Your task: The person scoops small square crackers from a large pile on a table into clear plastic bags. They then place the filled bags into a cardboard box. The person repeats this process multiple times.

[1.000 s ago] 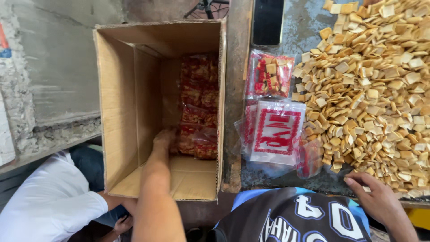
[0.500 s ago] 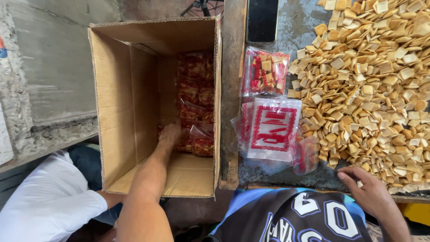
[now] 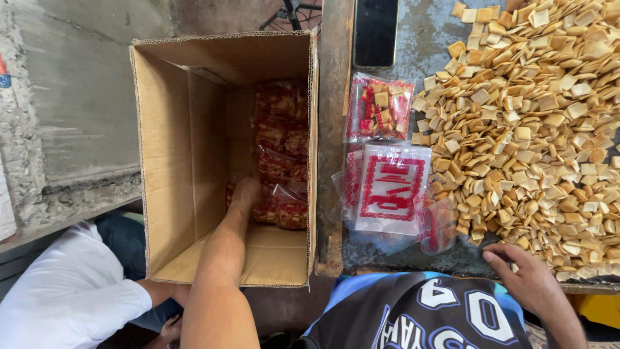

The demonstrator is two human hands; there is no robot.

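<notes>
Left hand (image 3: 247, 192) is reaching deep into the open cardboard box (image 3: 169, 161), resting on the red snack packets (image 3: 279, 148) stacked along the box's right inner wall; fingers are pointing down into the pile and are hidden, so can't tell whether they are spread or pinching a packet. Forearm is running up through the box's open top. Right hand (image 3: 524, 276) is lying palm-down on the near edge of the table (image 3: 420, 39), fingers loosely spread, gripping nothing, fingertips touching the edge of the heap of square tan crackers (image 3: 542, 129). Stack of empty clear bags with red print (image 3: 391, 189) is sitting on the table between box and crackers, well apart from both hands. One filled packet (image 3: 380, 108) is lying just beyond that stack. Dark phone (image 3: 376, 31) is lying at the far table edge. Another person's white sleeve (image 3: 71, 297) is showing at lower left, beside the box.
</notes>
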